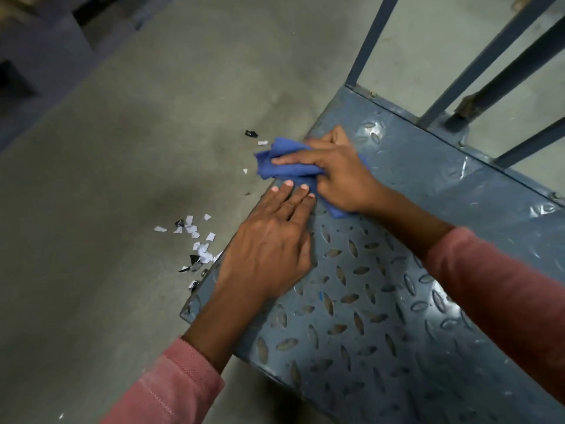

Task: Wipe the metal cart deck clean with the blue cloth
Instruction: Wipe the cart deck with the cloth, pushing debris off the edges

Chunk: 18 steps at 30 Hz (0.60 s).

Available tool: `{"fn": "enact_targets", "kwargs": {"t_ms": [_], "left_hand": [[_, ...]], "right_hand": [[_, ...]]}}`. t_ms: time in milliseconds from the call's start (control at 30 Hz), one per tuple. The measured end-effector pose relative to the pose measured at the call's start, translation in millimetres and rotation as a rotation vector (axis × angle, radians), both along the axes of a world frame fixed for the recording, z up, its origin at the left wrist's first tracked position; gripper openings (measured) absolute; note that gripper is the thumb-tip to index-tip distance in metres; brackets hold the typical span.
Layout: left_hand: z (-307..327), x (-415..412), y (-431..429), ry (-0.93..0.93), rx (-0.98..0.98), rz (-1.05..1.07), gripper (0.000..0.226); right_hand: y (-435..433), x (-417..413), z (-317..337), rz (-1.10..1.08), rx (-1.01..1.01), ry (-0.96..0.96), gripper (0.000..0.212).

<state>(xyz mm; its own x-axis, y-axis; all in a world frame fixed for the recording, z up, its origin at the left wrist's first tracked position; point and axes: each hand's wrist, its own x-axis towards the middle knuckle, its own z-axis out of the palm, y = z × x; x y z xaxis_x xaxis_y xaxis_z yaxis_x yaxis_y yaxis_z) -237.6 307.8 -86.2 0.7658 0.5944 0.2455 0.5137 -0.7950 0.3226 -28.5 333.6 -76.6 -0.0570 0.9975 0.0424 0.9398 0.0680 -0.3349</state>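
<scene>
Mid-wipe, the blue cloth (284,171) is clutched by the right hand (339,179) at the cart deck (397,301)'s left edge, the left hand (269,249) laid flat; the nearer part is probably to be wiped next.

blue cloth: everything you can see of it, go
The blue cloth is a soft rag, bunched into folds. It lies at the left edge of the metal cart deck, one end overhanging the floor. The right hand grips it, index finger straight along its top; fingertips of the left hand reach its near edge.
</scene>
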Motion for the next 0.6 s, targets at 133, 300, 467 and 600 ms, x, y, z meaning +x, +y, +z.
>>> {"fn": "enact_targets", "kwargs": {"t_ms": [133, 300, 467, 600], "left_hand": [[-2, 0, 1, 0.004, -0.032, -0.015, 0.059], [1, -1, 1, 0.049, -0.014, -0.019, 0.061], [5, 0, 0, 0.079, -0.01, -0.021, 0.063], [8, -4, -3, 0.111, 0.012, -0.033, 0.063]], "right_hand": [[35, 59, 10, -0.065, 0.103, -0.001, 0.074], [74, 113, 4, -0.396, 0.061, -0.113, 0.07], [64, 74, 9, -0.474, 0.009, -0.156, 0.064], [36, 8, 13, -0.368, -0.029, -0.081, 0.048]]}}
